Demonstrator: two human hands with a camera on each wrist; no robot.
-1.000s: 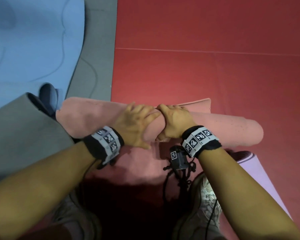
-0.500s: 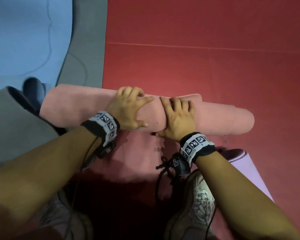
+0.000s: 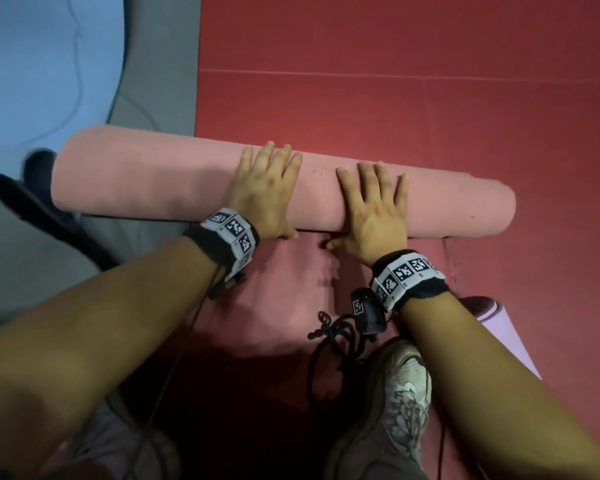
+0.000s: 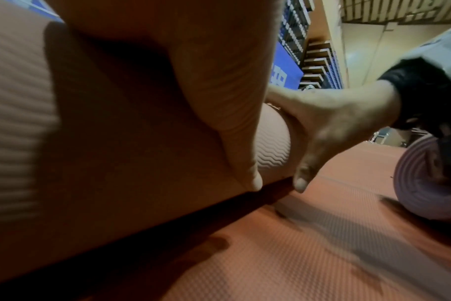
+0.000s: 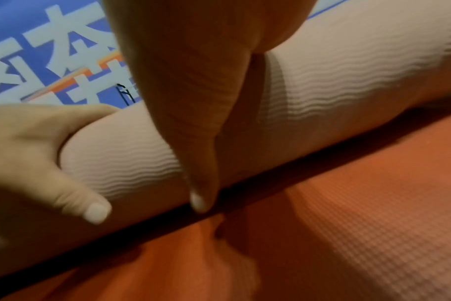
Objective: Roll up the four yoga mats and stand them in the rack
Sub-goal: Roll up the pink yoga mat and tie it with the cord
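Note:
A pink yoga mat [image 3: 153, 181] lies rolled into a thick tube across the red floor, its ribbed skin close in both wrist views [image 4: 18, 114] [image 5: 335, 77]. My left hand [image 3: 267, 188] lies flat on top of the roll near its middle, fingers straight, thumb down the near side. Beside it my right hand [image 3: 374, 202] rests the same way, a hand's width apart. A rolled lilac mat [image 3: 492, 327] lies by my right forearm, its spiral end seen in the left wrist view [image 4: 420, 179]. The rack is out of sight.
A grey mat [image 3: 160, 81] and a light blue mat [image 3: 42, 64] lie spread at the left, with a curled grey mat edge [image 3: 32, 237] near my left arm. My shoes [image 3: 388, 410] stand close behind the roll. Red padded floor [image 3: 395, 116] stretches ahead.
The pink roll has moved forward, away from me, and its loose flap is no longer showing. Both hands went from close together and curled over the roll to flat, further apart.

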